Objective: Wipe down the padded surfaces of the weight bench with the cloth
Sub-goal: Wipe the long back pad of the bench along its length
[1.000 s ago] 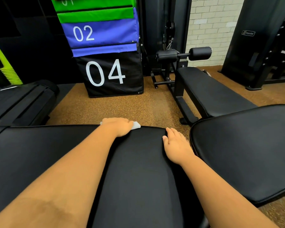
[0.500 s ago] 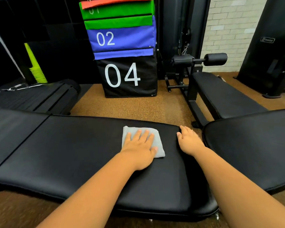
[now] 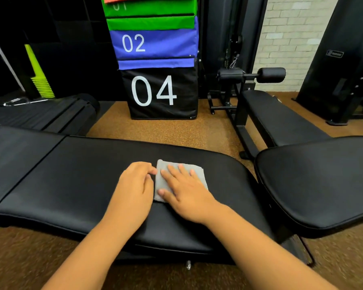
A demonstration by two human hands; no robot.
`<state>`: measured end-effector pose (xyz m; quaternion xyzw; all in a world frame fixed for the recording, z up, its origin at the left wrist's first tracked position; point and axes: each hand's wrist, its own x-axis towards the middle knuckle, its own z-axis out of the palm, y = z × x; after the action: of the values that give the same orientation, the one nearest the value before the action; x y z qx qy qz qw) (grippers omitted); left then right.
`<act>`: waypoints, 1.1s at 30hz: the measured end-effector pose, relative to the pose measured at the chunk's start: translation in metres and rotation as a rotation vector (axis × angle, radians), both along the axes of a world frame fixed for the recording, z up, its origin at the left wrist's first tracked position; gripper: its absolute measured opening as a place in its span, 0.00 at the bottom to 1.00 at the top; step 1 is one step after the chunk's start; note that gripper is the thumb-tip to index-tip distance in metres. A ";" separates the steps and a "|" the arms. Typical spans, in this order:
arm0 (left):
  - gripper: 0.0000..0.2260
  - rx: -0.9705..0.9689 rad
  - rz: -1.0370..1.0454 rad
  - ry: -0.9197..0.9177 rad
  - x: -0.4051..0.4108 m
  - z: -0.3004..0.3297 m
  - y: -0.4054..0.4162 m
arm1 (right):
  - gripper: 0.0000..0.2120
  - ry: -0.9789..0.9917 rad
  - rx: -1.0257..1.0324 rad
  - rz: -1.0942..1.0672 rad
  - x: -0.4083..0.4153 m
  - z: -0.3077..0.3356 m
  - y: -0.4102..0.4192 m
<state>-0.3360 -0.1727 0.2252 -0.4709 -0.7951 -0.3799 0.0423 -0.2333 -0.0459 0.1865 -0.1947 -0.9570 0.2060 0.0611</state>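
The weight bench's long black back pad runs across the view, and its seat pad lies to the right. A folded grey cloth lies flat near the middle of the back pad. My right hand presses on the cloth with its fingers spread straight. Just left of the cloth, my left hand rests on the pad. Its fingers are loosely curled and their tips touch the cloth's left edge without holding it.
A stack of numbered plyo boxes stands behind the bench. A second bench with leg rollers sits at the back right. A rolled black mat lies at the left on brown rubber floor.
My left hand slid off the cloth to its left side. My right hand left the pad's right end and came down flat on the cloth.
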 end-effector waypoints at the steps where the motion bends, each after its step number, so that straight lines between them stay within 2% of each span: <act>1: 0.10 -0.035 0.003 0.033 0.001 -0.001 -0.010 | 0.28 -0.040 0.000 -0.001 -0.001 -0.002 0.006; 5: 0.10 -0.234 0.032 0.119 0.011 -0.001 -0.029 | 0.25 -0.164 -0.066 -0.123 -0.005 -0.003 0.051; 9: 0.13 -0.400 0.040 0.190 0.020 -0.004 -0.032 | 0.26 -0.189 0.018 -0.173 0.001 -0.009 0.050; 14: 0.15 -0.424 -0.006 0.269 0.029 -0.010 -0.035 | 0.27 -0.158 -0.001 -0.175 0.048 -0.020 0.015; 19: 0.17 -0.449 -0.075 0.291 0.043 -0.009 -0.020 | 0.26 -0.212 -0.081 -0.340 0.064 -0.023 0.061; 22: 0.16 -0.442 -0.116 0.322 0.054 -0.011 -0.012 | 0.26 -0.247 -0.052 -0.424 0.062 -0.027 0.072; 26: 0.14 -0.455 -0.135 0.345 0.060 -0.016 -0.007 | 0.27 -0.188 0.034 -0.385 0.080 -0.032 0.030; 30: 0.19 -0.520 -0.150 0.322 0.065 -0.017 -0.004 | 0.34 -0.144 -0.005 -0.308 0.121 -0.033 -0.008; 33: 0.21 -0.574 -0.156 0.349 0.068 -0.018 0.002 | 0.28 -0.188 -0.061 -0.325 0.120 -0.032 0.010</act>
<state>-0.2681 -0.1704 0.2073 -0.5811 -0.8118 -0.0565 0.0144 -0.1131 -0.0362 0.1544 -0.3669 -0.9078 0.2031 -0.0021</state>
